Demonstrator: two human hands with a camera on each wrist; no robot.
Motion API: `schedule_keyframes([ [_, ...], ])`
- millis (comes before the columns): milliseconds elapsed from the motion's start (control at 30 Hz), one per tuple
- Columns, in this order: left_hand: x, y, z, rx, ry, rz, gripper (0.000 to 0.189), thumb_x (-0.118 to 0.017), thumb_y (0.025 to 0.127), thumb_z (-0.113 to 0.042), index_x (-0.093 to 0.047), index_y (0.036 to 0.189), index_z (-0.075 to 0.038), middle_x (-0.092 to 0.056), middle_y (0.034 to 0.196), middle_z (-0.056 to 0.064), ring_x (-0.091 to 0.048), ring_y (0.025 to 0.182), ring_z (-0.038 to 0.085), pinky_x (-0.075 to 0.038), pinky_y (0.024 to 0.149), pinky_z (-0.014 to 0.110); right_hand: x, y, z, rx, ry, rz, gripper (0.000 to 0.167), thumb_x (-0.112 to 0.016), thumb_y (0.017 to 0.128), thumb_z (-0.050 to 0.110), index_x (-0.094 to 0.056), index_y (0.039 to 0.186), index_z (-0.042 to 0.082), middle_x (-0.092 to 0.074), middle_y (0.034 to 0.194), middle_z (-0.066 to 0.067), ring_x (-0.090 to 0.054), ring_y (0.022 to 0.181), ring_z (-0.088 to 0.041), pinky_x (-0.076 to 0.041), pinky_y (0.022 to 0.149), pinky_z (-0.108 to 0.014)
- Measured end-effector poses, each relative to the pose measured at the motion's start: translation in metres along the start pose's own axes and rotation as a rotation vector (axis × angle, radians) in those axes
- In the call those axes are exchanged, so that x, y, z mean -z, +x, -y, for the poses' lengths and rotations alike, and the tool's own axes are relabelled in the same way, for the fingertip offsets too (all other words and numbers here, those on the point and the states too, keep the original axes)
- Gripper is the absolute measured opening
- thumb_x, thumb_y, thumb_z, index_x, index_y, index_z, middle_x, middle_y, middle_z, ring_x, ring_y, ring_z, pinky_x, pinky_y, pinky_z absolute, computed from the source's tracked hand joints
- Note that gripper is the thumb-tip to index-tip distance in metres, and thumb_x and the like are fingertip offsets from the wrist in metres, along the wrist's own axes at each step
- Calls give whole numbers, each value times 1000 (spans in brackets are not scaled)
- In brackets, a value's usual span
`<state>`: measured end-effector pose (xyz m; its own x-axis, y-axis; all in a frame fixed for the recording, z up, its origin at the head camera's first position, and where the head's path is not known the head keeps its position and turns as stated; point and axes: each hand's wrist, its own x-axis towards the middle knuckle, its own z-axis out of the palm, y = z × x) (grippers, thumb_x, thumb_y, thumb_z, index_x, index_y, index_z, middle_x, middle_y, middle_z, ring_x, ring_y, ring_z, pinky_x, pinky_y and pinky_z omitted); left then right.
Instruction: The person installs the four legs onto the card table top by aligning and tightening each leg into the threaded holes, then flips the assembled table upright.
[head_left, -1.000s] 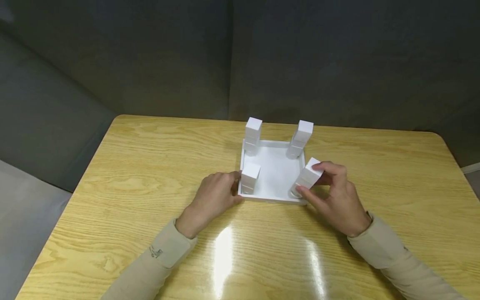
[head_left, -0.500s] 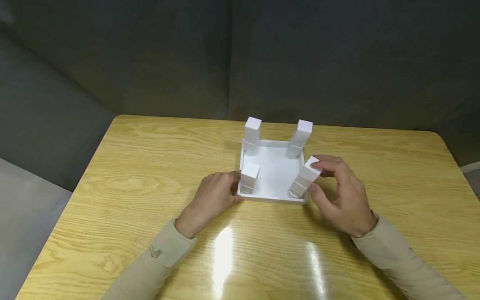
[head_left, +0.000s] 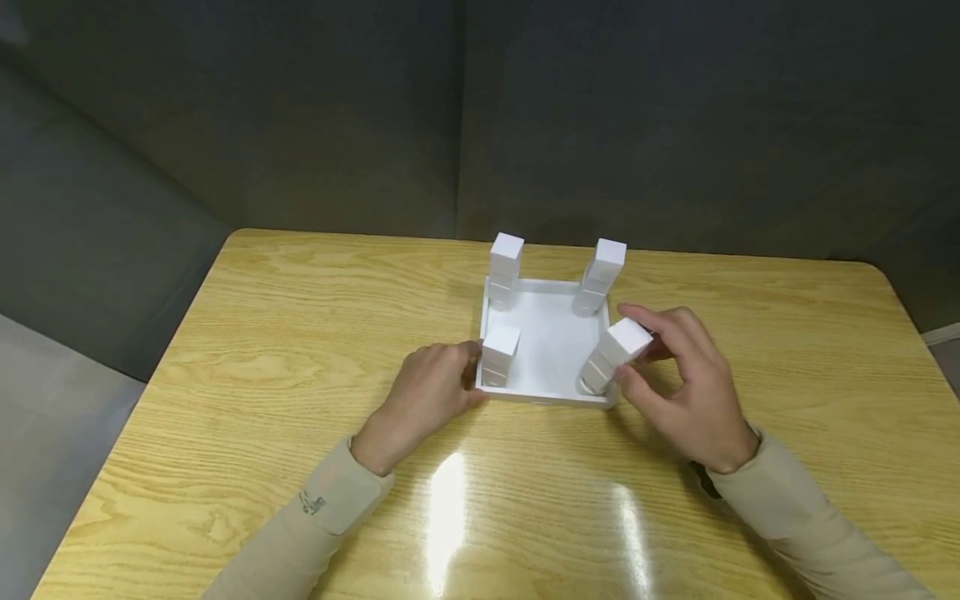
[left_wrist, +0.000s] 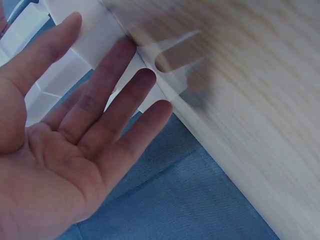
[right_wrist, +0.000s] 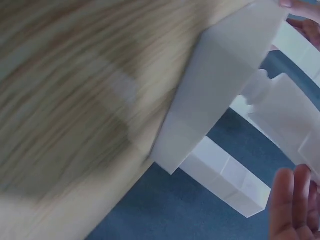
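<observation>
A shallow white square tray (head_left: pixel 551 398) lies on the table, with square white legs standing at its corners. My left hand (head_left: pixel 431 387) holds the tray's near left corner, thumb at the front wall and forefinger at the side. In the left wrist view its other fingers (left_wrist: pixel 127 107) are stretched out. My right hand (head_left: pixel 686 387) holds the near right leg (head_left: pixel 618 350) near its top, between thumb and forefinger. This leg leans outward to the right. In the right wrist view, a narrow, rounded neck shows at the base of the leg (right_wrist: pixel 290 115).
Another leg (head_left: pixel 500 354) stands beside my left hand. At the back corners stand the far left leg (head_left: pixel 505 271) and the far right leg (head_left: pixel 600 275). The wooden table (head_left: pixel 300 333) reflects bright light in front of the tray. A dark partition (head_left: pixel 600 125) rises behind it.
The near right leg has turned about its length, and its top has tipped slightly to the right. My right thumb and fingers have shifted their hold on it. The left hand stays put.
</observation>
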<state>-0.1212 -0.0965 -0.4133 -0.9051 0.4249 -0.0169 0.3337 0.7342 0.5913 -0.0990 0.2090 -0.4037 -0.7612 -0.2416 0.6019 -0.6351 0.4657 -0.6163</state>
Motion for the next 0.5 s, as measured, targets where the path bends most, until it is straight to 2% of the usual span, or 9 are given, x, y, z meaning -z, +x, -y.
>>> schedule_keyframes([
  [100,0,0,0,0,-2,-1,64,-98,82,-5,-67,134,15,-74,85,8,-63,72,15,-54,68,34,1,1,1,-36,11,6,62,-81,78,-8,-67,138,-7,-60,113,-15,-60,98,-13,-52,87,-18],
  [267,0,1,1,-17,-6,-3,62,-97,81,-4,-68,133,15,-74,84,8,-63,72,15,-54,67,33,-1,1,0,-64,15,-23,59,-86,73,-10,-67,129,-8,-64,124,-18,-60,109,-14,-49,91,-20],
  [500,0,0,0,-12,-2,-5,64,-98,81,-5,-68,134,15,-74,84,7,-62,72,15,-54,68,34,-2,-1,4,-114,2,-24,59,-88,74,-14,-63,128,-8,-69,122,-10,-64,100,-9,-49,89,-18],
])
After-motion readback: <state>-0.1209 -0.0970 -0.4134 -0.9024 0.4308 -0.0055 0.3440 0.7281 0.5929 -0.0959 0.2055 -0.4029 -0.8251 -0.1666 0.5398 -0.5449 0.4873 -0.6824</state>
